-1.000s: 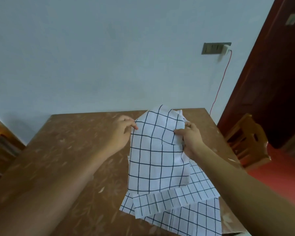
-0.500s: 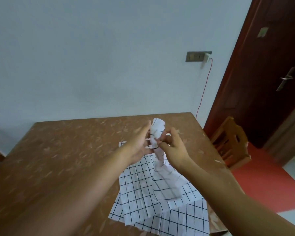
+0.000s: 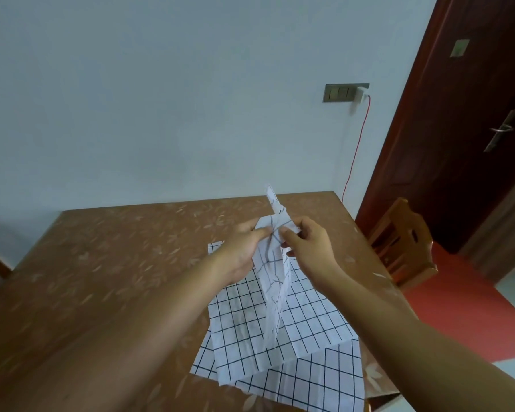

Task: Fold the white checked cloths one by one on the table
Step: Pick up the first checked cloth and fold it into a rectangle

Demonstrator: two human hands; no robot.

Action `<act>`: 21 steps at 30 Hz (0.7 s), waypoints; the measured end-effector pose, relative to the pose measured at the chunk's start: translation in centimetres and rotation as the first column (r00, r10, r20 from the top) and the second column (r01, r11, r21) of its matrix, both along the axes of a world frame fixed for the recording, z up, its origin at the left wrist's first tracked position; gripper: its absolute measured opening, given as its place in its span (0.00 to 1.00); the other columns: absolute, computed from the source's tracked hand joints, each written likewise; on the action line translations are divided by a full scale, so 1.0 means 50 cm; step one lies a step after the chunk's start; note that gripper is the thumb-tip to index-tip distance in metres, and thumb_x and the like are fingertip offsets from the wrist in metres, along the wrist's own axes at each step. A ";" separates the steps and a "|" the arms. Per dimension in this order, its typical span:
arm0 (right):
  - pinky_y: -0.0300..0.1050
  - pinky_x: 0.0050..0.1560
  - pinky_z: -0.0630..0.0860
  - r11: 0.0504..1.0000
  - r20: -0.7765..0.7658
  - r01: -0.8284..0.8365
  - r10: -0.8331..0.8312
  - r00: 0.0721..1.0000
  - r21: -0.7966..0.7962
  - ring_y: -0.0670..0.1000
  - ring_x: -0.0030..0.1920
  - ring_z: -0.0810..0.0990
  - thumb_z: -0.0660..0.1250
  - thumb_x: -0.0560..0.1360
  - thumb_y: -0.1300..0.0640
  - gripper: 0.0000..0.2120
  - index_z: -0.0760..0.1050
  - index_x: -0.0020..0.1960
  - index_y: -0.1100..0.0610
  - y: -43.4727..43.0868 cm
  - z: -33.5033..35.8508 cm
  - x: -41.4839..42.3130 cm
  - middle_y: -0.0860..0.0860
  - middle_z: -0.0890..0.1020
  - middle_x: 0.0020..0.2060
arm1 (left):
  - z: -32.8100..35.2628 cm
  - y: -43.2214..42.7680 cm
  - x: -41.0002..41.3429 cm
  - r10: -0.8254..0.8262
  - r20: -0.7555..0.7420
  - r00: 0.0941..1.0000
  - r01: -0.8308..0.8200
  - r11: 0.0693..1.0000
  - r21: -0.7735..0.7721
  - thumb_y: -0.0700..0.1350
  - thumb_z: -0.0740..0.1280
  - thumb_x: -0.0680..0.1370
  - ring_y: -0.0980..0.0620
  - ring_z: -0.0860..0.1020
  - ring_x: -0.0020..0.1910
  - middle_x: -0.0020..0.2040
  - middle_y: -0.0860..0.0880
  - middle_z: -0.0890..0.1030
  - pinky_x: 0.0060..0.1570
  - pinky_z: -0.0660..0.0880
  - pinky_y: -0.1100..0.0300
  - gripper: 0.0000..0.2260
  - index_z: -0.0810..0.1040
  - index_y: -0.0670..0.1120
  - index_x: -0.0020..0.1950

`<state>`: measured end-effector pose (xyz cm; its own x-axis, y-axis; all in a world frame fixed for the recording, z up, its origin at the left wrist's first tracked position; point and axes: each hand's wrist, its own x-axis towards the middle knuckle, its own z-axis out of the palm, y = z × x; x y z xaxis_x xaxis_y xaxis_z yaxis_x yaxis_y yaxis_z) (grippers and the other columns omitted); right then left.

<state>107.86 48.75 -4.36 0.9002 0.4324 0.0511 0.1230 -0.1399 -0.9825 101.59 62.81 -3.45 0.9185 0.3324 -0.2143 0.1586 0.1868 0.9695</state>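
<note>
Head view: both your hands hold one checked cloth [image 3: 272,281] up at centre frame.
Your left hand [image 3: 244,248] and right hand [image 3: 306,248], fingers curled, pinch its bunched top; it hangs above the flat cloths [image 3: 309,319] on the table [image 3: 101,263], lower centre.

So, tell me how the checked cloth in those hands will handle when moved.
Probably floppy: the held checked cloth hangs creased and bunched below the left hand and right hand. Likely light, since fingertip pinches alone seem to carry it.
</note>
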 end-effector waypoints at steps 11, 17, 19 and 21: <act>0.46 0.35 0.73 0.915 0.180 0.113 -0.045 0.983 -0.386 0.53 0.37 0.76 0.68 0.79 0.56 0.09 0.75 0.44 0.61 -0.049 0.011 0.059 0.52 0.80 0.37 | -0.045 0.090 -0.028 0.289 -0.084 0.954 -0.234 0.889 0.394 0.39 0.72 0.78 0.50 0.77 0.41 0.43 0.48 0.77 0.42 0.76 0.54 0.06 0.76 0.45 0.45; 0.42 0.28 0.75 0.940 0.008 -0.043 0.049 0.999 -0.337 0.51 0.32 0.82 0.62 0.76 0.66 0.17 0.72 0.61 0.51 -0.042 0.019 0.047 0.58 0.84 0.44 | -0.045 0.077 -0.037 0.258 -0.128 0.958 -0.207 0.927 0.314 0.40 0.72 0.79 0.49 0.81 0.43 0.47 0.48 0.80 0.37 0.80 0.52 0.04 0.77 0.43 0.49; 0.43 0.30 0.75 0.931 0.013 -0.129 0.142 0.990 -0.342 0.50 0.32 0.81 0.61 0.77 0.67 0.13 0.79 0.53 0.54 -0.036 0.023 0.037 0.55 0.85 0.40 | -0.041 0.065 -0.036 0.218 -0.125 0.968 -0.175 0.942 0.285 0.39 0.72 0.79 0.41 0.83 0.49 0.52 0.42 0.83 0.47 0.83 0.41 0.04 0.78 0.42 0.51; 0.43 0.34 0.76 0.922 -0.002 -0.208 0.219 0.976 -0.328 0.48 0.35 0.81 0.61 0.79 0.67 0.13 0.83 0.47 0.57 -0.031 0.034 0.026 0.50 0.83 0.40 | -0.036 0.051 -0.035 0.194 -0.098 0.976 -0.157 0.941 0.299 0.38 0.71 0.78 0.41 0.83 0.49 0.50 0.43 0.84 0.52 0.81 0.40 0.04 0.79 0.42 0.51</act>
<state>109.13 47.22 -2.65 0.7850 0.6121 -0.0956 0.2177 -0.4170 -0.8824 99.85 65.36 -5.25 0.8122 0.5503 -0.1939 0.2713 -0.0619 0.9605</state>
